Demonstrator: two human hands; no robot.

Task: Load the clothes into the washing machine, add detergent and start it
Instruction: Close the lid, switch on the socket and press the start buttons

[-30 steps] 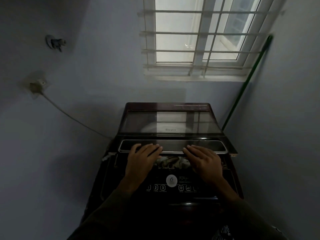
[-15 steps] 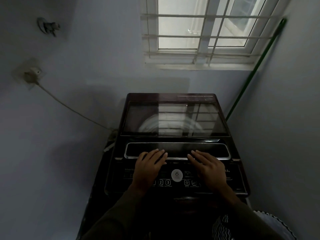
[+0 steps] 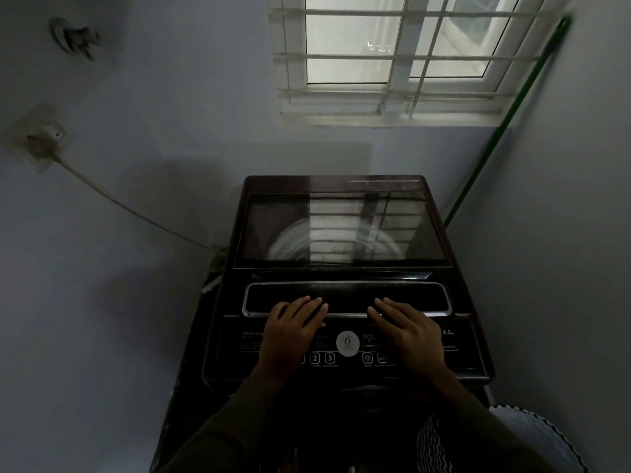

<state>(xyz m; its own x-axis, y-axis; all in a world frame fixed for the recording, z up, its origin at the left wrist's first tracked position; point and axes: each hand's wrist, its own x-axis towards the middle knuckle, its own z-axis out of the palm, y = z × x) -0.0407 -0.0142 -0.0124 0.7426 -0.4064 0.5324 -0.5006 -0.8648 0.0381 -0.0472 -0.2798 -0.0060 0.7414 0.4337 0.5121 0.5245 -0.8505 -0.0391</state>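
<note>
A dark maroon top-loading washing machine [image 3: 345,186] stands against the wall below me. Its glass lid [image 3: 341,230] lies flat and closed, and the drum shows faintly through it. My left hand [image 3: 290,332] and my right hand [image 3: 409,332] rest palm down, fingers spread, on the lid's chrome-rimmed front handle strip [image 3: 345,295]. Both palms cover part of the control panel [image 3: 348,343], where a white round dial and numbered buttons show between them. No clothes or detergent are visible.
A barred window [image 3: 392,59] is above the machine. A green pole [image 3: 505,121] leans in the right corner. A wall socket [image 3: 44,138] with a cable running to the machine is at left, with a tap [image 3: 73,35] above it. A pale ridged basket [image 3: 532,438] sits at lower right.
The lid has come down from partly raised to flat and closed, with both hands pressing on its front edge. The clothes seen under the lid a second ago are now hidden.
</note>
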